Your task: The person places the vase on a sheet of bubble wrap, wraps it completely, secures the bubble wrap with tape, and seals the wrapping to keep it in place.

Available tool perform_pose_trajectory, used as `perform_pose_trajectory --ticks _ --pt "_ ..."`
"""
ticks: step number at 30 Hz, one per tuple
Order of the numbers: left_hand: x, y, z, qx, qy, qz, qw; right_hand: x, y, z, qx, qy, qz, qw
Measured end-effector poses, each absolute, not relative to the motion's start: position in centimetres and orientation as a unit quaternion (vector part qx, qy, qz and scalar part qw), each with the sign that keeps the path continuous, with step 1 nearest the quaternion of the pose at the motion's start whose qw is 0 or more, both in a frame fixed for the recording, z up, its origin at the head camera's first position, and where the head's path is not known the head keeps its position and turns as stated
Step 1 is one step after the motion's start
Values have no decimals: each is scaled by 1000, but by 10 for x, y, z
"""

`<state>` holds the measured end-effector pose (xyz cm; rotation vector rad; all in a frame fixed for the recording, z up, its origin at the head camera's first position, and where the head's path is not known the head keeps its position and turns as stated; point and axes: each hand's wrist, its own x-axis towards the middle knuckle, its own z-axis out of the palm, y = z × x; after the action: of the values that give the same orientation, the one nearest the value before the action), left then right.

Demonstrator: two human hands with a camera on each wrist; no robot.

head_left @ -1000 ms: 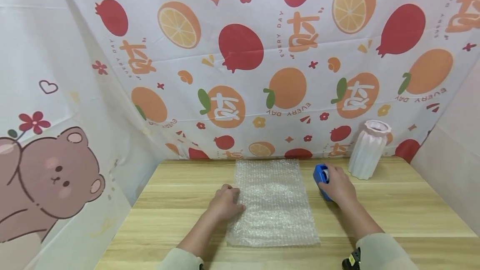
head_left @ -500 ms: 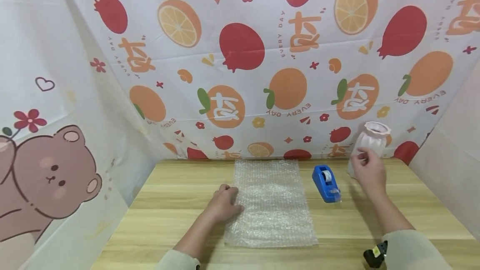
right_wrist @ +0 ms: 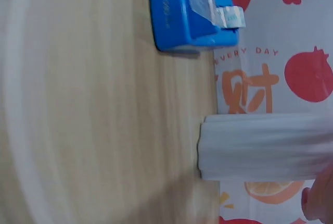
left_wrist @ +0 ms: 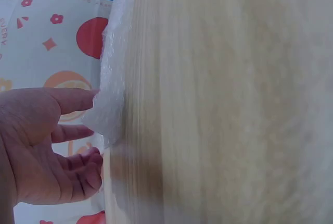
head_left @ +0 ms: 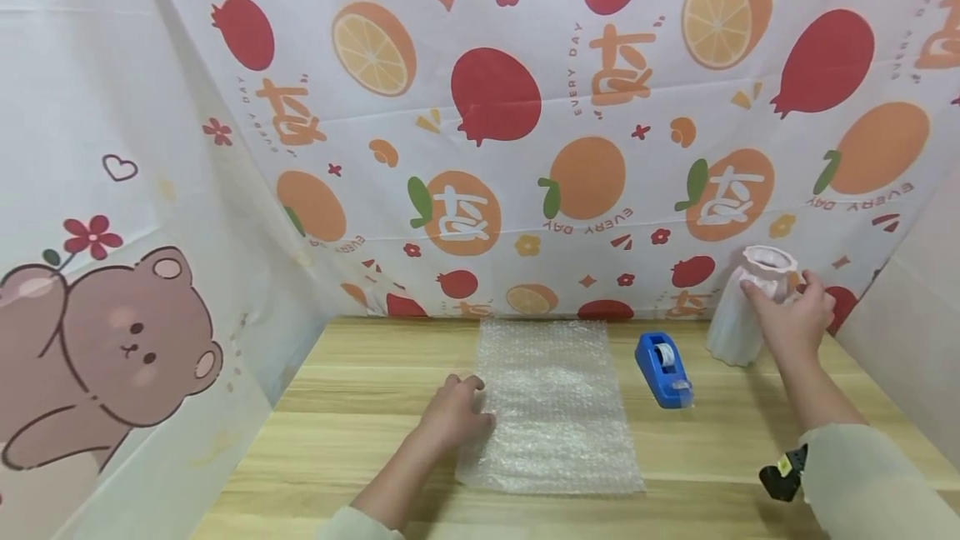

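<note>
A sheet of bubble wrap (head_left: pixel 555 415) lies flat on the wooden table. My left hand (head_left: pixel 452 417) rests at its left edge; in the left wrist view, the thumb and forefinger reach the lifted edge of the wrap (left_wrist: pixel 112 94) without curling round it. At the back right stands a white ribbed vase (head_left: pixel 733 325), upright. My right hand (head_left: pixel 797 322) is at its upper part, thumb against the front below the rim and fingers spread past the right side. In the right wrist view the vase (right_wrist: pixel 260 147) shows sideways, most of the hand out of frame.
Between the wrap and the vase sits a blue tape dispenser (head_left: pixel 660 369) with a tape end sticking out. A fruit-print cloth (head_left: pixel 495 190) hangs behind the table (head_left: pixel 360 390). Another cloth with a bear (head_left: pixel 127 340) hangs at the left.
My right hand has let go of the tape dispenser and moved right to the vase. My left hand has stayed at the wrap's edge.
</note>
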<state>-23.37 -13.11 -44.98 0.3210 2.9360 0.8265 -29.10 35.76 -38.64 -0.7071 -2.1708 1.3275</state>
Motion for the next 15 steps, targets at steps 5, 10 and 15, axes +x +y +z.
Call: perform_pose_trajectory --ticks 5,10,15 --pt "-234 -134 -453 103 955 272 55 -307 362 -379 -224 -814 496 202" --pt "-232 -137 -453 105 952 283 53 -314 364 -377 -234 -807 514 171" --pt "-228 -136 -454 110 950 287 50 -317 365 -377 -262 -785 539 154"
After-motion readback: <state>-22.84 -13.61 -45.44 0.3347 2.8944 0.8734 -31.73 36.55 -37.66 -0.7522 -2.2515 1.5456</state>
